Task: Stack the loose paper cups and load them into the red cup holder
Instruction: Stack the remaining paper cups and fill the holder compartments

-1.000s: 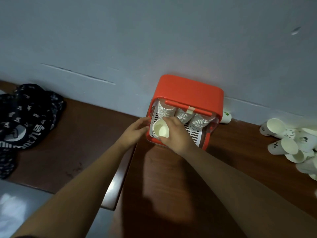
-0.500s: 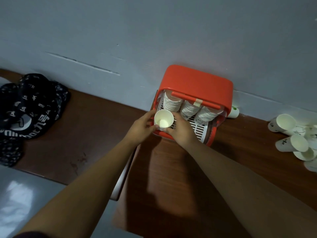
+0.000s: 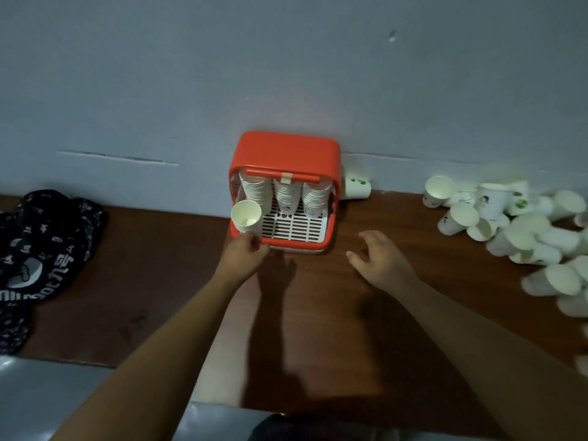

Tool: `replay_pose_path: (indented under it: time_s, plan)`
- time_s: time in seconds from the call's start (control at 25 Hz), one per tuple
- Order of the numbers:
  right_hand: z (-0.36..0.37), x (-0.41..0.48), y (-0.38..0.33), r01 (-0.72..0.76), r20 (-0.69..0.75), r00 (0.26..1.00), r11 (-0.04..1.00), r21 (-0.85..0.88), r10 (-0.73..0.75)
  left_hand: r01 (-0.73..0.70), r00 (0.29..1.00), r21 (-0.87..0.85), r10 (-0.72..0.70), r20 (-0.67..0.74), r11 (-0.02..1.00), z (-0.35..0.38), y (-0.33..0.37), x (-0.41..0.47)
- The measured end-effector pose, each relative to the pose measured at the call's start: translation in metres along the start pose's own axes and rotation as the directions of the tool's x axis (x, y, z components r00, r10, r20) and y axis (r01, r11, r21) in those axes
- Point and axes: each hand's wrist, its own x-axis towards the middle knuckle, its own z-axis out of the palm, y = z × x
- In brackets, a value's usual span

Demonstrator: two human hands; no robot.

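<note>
The red cup holder (image 3: 286, 151) stands against the wall on the brown table. Three stacks of white paper cups (image 3: 283, 192) hang inside it over a white slotted tray (image 3: 297, 229). My left hand (image 3: 243, 254) grips the bottom of a white paper cup (image 3: 245, 215), held mouth toward me at the holder's front left corner. My right hand (image 3: 378, 259) hovers over the table to the right of the holder, fingers spread and empty. A heap of loose paper cups (image 3: 515, 224) lies at the far right.
One paper cup (image 3: 358, 186) lies on its side between the holder and the wall. A black printed cloth (image 3: 38, 246) covers the table's left end. The brown table (image 3: 318, 313) has its front edge near me, with a grey floor below.
My right hand has let go of the cup and drawn back to the right over the table. My left hand now holds the cup alone at the holder's left corner.
</note>
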Motion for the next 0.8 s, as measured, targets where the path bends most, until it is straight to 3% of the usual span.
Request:
replay_pose_path:
  time_s: [0.2,0.44,0.6,0.8]
  plan:
    - [-0.051,-0.074,0.119,-0.082,-0.032,0.996,0.996,0.028,0.082,-0.209,0.977,0.098,0.203,0.07,0.973,0.084,0.097,-0.045]
    - [-0.1,-0.192,0.277,-0.218,-0.2,0.949,0.965,0.143,0.244,-0.359,0.911,0.149,0.312,0.269,0.921,0.231,0.23,-0.12]
    - [-0.118,-0.261,0.36,-0.312,-0.295,0.876,0.914,0.26,0.382,-0.495,0.819,0.134,0.409,0.402,0.859,0.328,0.306,-0.164]
    - [-0.123,-0.326,0.441,-0.448,-0.273,0.788,0.818,0.36,0.552,-0.595,0.695,0.158,0.406,0.594,0.788,0.418,0.368,-0.211]
